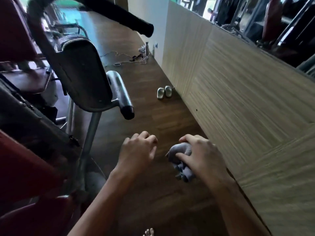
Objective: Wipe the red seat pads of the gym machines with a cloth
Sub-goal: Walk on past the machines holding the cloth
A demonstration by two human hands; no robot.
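Note:
My right hand (202, 155) grips a bunched grey cloth (183, 160) in the air above the dark wood floor. To its left hovers my left hand (138, 150), fingers loosely curled and holding nothing. A red seat pad (22, 169) fills the lower left corner, with another red pad (35, 217) below it. A third red pad (13, 31) shows at the upper left. Both hands are to the right of these pads and touch none of them.
A gym machine with a dark pad back (85, 72), a metal handle (121, 94) and a black foam bar (119, 16) stands on the left. A pale wood-panel wall (238, 92) runs along the right. Slippers (164, 91), cables and a bottle (147, 48) lie on the floor ahead.

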